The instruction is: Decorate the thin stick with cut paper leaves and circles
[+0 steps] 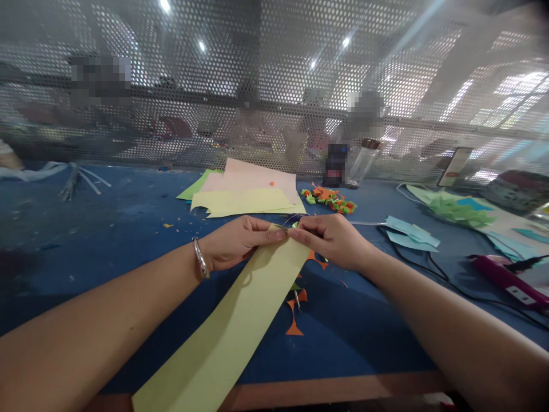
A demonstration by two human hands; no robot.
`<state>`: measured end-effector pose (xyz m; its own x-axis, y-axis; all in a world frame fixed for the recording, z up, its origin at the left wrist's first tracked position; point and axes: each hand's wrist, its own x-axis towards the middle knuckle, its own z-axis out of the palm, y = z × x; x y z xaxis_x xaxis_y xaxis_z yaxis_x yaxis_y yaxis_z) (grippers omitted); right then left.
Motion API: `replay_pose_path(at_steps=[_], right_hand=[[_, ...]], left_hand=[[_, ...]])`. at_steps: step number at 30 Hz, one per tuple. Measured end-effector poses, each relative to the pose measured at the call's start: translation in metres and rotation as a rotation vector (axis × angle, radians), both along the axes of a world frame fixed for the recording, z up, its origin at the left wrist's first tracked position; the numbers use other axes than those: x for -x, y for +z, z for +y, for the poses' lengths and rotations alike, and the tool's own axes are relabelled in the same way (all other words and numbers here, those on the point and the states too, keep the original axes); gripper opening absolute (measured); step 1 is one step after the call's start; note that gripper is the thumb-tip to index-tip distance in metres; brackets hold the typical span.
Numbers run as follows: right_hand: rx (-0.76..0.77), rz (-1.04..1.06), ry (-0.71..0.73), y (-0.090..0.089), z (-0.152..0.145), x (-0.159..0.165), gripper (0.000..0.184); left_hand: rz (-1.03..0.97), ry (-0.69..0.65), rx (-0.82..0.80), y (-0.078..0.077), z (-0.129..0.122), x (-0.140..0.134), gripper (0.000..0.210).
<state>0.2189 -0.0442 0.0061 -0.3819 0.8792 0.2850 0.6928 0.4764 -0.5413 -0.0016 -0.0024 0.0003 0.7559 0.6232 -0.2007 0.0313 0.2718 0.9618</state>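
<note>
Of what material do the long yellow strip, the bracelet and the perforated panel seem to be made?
Yellow strip: matte paper or thin card, judging by its flat, thin, shineless sheet.
Bracelet: probably polished metal, silver-coloured with bright glints.
Perforated panel: likely grey sheet metal, given its regular small holes; whether painted or bare, I cannot tell.

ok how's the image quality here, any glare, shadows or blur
In the head view, bright glare at upper right, beyond the perforated screen; in the head view, soft shadow on the blue table below the right arm; in the head view, the left hand, right hand and yellow paper strip look fairly clear, the background hazy.
</note>
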Motion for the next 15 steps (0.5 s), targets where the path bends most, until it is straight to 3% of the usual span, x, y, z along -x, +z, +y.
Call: replay_pose_path(at_steps=[15], right_hand=[[-0.02, -0.01, 0.025, -0.0002, 0.0, -0.0006, 0.044]], left_hand=[[0.048, 0.002, -0.012, 0.0033, -0.0019, 0.0003, 0.022]])
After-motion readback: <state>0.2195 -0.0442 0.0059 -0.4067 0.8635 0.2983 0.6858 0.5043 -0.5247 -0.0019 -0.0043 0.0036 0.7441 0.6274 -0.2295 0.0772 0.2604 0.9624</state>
